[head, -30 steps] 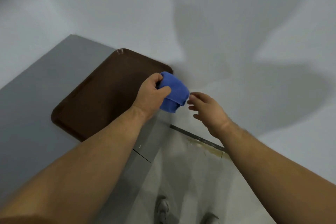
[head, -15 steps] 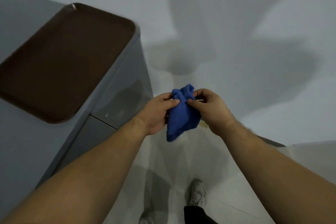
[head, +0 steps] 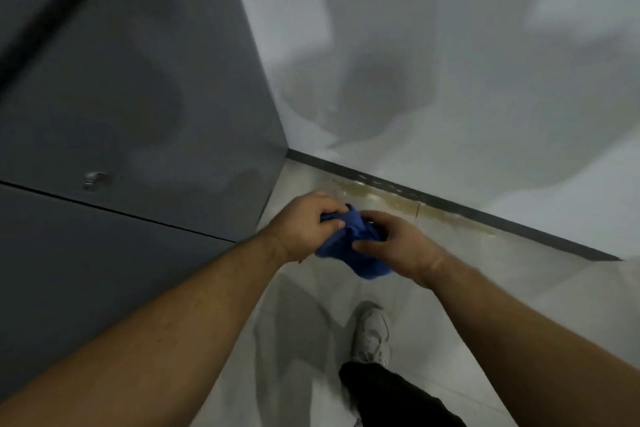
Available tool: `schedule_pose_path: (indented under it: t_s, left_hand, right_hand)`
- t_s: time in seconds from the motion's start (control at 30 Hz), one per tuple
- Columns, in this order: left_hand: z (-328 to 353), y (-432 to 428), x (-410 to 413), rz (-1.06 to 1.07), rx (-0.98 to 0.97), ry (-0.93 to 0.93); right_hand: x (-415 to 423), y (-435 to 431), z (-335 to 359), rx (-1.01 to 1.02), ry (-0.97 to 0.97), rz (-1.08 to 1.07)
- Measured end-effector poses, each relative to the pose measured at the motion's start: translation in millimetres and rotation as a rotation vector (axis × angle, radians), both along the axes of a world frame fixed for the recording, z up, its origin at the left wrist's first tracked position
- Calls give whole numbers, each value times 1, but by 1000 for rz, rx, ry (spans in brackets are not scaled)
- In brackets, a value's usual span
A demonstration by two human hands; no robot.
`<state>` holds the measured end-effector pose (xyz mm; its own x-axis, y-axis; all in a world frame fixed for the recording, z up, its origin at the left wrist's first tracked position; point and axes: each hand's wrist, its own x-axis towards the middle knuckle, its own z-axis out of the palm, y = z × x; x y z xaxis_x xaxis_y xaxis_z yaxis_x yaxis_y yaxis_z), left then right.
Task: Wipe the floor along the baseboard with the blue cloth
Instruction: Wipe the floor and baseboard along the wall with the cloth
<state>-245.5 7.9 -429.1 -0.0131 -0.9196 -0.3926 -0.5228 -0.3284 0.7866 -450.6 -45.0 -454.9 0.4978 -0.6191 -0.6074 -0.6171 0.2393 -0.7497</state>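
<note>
The blue cloth [head: 363, 255] is bunched up in the air in front of me, held between both hands above the floor. My left hand [head: 304, 224] grips its upper left part. Over the cloth's top and right side, my right hand [head: 394, 241] is closed on it. A dark baseboard [head: 450, 206] runs diagonally along the foot of the white wall, beyond my hands. A yellowish stain [head: 377, 199] lies on the pale floor right beside the baseboard, just past the cloth.
A tall grey cabinet [head: 138, 114] fills the left side, its corner meeting the baseboard. It has a horizontal seam and a small metal lock. My grey shoe [head: 372, 333] and dark trouser leg stand on the tiled floor [head: 519, 288] below my hands.
My view has tipped down from the cabinet top and brown tray to the floor. The cloth went from my left hand alone to both hands, and it is now lower, near the baseboard.
</note>
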Motion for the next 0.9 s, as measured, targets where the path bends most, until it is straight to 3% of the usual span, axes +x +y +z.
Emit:
schedule_pose_path:
  t_s: [0.13, 0.27, 0.37, 0.47, 0.6, 0.9]
  left_hand:
    - [-80, -23, -6, -77, 48, -78]
    - [-161, -43, -1, 171, -34, -88]
    - [-220, -42, 7, 215, 57, 9]
    - [-268, -38, 10, 232, -18, -25]
    - [-309, -38, 11, 300, -170, 81]
    - [-371, -65, 32, 315, -266, 284]
  right_hand:
    - [-4, -28, -74, -19, -26, 92]
    - [-3, -55, -147, 99, -210, -97]
    - [3, -71, -196, 138, -308, -172]
    - [10, -76, -236, 105, -231, -114]
    - [17, -75, -277, -57, -37, 7]
    - [31, -78, -328, -94, 25, 21]
